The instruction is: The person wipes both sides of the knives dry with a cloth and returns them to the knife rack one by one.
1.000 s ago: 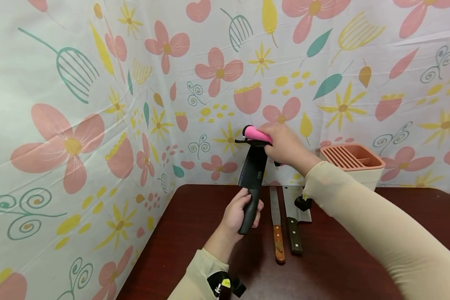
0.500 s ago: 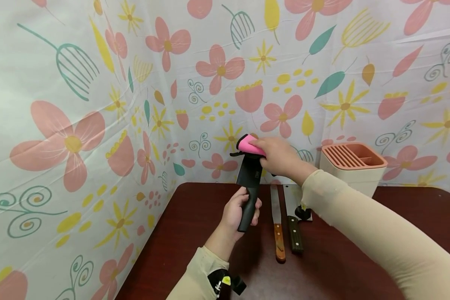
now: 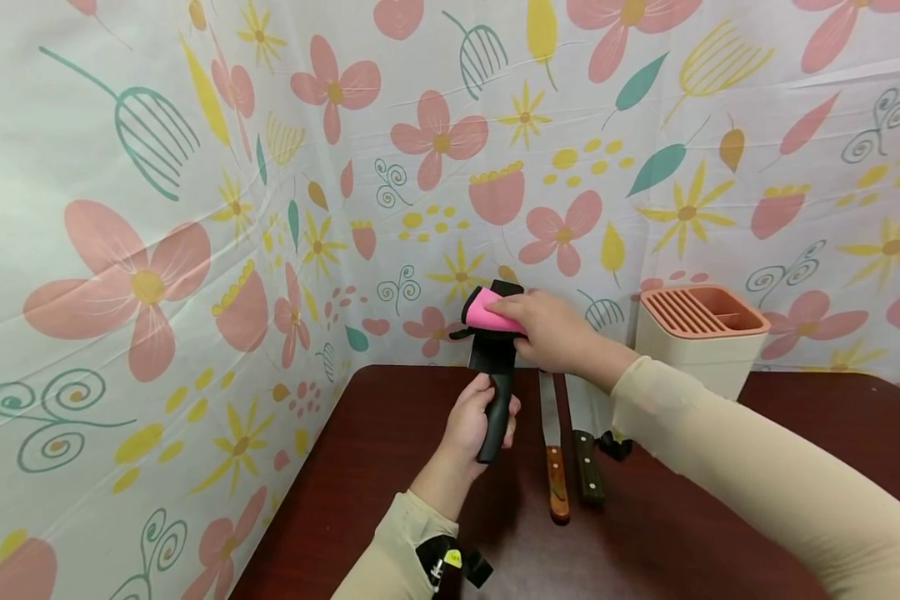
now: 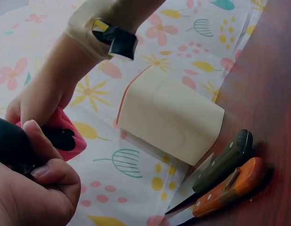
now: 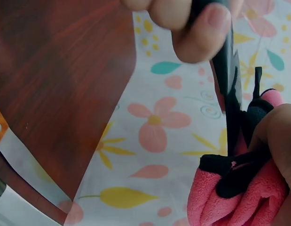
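Note:
My left hand point(image 3: 467, 427) grips the black handle of a kitchen knife point(image 3: 498, 421), its dark broad blade pointing up and away. Folded round the blade is a pink cloth with black edging point(image 3: 487, 315), which my right hand point(image 3: 558, 329) holds from the right side. A short piece of the blade's tip end shows above the cloth, and another between cloth and handle. In the right wrist view, the fluffy pink cloth point(image 5: 220, 200) lies against the blade point(image 5: 233, 103). The left wrist view shows mostly my curled left fingers point(image 4: 51, 181).
To the right on the dark red table point(image 3: 390, 500) lie a long knife with an orange-brown wooden handle point(image 3: 557, 483) and a cleaver with a dark wooden handle point(image 3: 588, 467). A cream knife block with an orange slotted top point(image 3: 693, 358) stands behind. Flower-patterned cloth point(image 3: 270, 208) hangs around.
My right hand has slid the pink cloth down the blade toward the handle, and the blade's tip end now shows above it. The left hand has stayed nearly still.

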Tool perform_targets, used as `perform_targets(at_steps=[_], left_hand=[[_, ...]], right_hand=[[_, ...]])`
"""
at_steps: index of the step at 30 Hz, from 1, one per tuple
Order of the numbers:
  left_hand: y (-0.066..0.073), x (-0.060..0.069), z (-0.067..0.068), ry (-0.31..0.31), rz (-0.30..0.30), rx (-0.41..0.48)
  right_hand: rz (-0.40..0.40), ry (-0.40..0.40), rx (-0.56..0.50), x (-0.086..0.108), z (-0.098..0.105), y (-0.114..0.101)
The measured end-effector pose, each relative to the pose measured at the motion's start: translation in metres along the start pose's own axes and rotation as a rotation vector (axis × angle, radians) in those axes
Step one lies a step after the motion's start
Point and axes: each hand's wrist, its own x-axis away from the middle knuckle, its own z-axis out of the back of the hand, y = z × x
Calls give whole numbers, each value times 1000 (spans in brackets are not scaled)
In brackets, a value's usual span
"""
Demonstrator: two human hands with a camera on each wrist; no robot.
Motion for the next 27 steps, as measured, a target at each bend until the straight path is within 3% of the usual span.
perform_targets(at_steps=[13, 19, 22, 27], left_hand=[[3, 1, -1, 29, -10, -9], [1, 5, 0, 21, -18, -29], [2, 4, 1, 14, -29, -27], [3, 2, -2, 27, -34, -39]], right_hand=[[134, -79, -56, 25, 16, -25], [134, -164, -183, 34, 28, -25], [109, -136, -263, 38, 33, -23], [49, 23, -292, 51, 38, -17]])
